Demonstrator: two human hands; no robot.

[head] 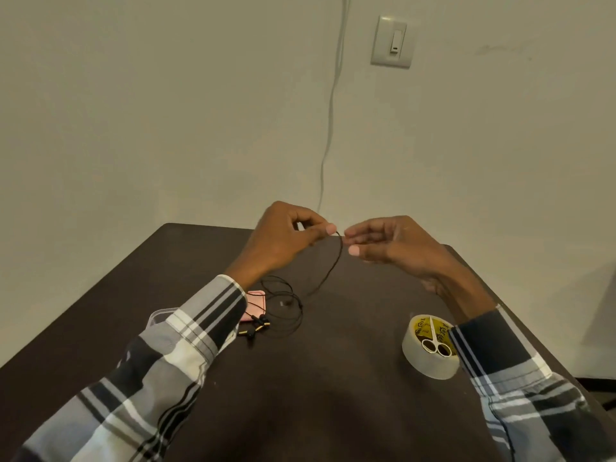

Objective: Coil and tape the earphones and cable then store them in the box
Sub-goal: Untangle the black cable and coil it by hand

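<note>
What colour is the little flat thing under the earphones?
Pink. The flat thing shows in the head view, partly behind the left sleeve.

One pair of earphones (258, 326), lower left of centre; one tape roll (430, 356), lower right; one pair of scissors (435, 341); one clear box (160, 316); two hands.

Dark table (333, 378) underlies the grip. Small scissors (436, 341) lie right of and nearer than it. Wall switch (393, 41) (white) and hanging white cord (330, 121) stand beyond, above.
</note>
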